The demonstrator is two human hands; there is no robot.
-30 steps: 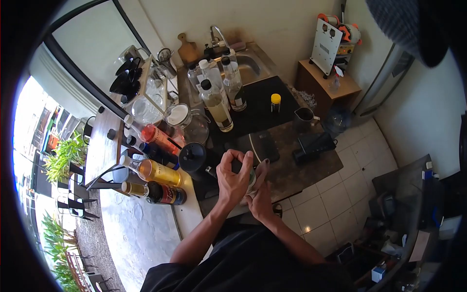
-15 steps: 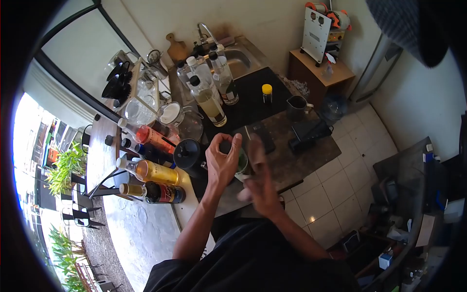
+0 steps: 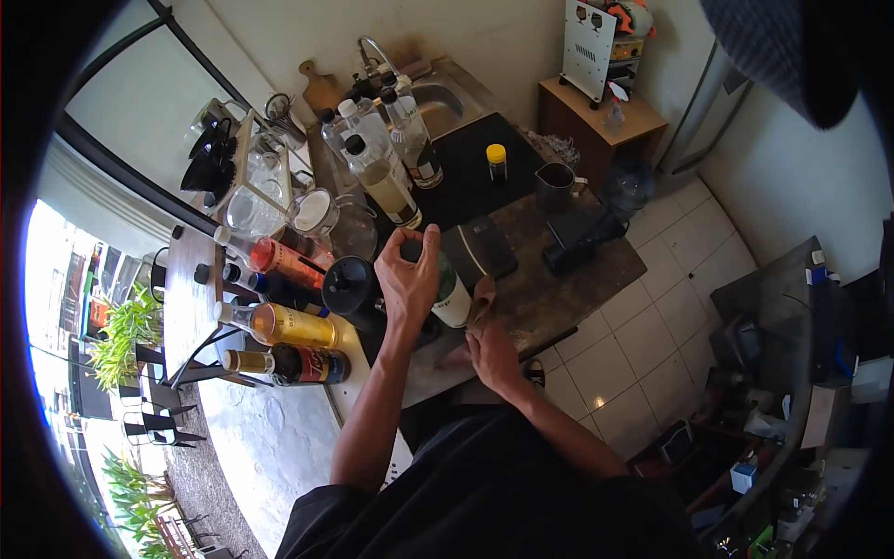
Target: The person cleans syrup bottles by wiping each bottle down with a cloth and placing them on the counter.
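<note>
My left hand [image 3: 410,284] is wrapped around the top end of a bottle, with thumb and forefinger curled round its dark cap. Below the fingers shows the bottle [image 3: 453,300], greenish with a white label. It appears tilted, its base toward my right hand [image 3: 494,356]. That hand grips a brown cloth [image 3: 481,300] against or close beside the bottle's base. A black lidded container [image 3: 352,287] stands just left of my left hand. Beyond the bottle, a flat black object [image 3: 484,248] lies on the dark worktop.
Several clear bottles [image 3: 384,182] stand near the sink [image 3: 447,107]. Amber [image 3: 291,324] and red [image 3: 291,261] bottles lie or lean at left. A yellow-capped jar [image 3: 496,163], a metal pitcher [image 3: 556,184] and a black device [image 3: 582,240] occupy the counter's far and right parts.
My right hand, blurred before, has moved down to the bottle's base with the cloth. More of the bottle's white label shows. The whole view has shifted slightly.
</note>
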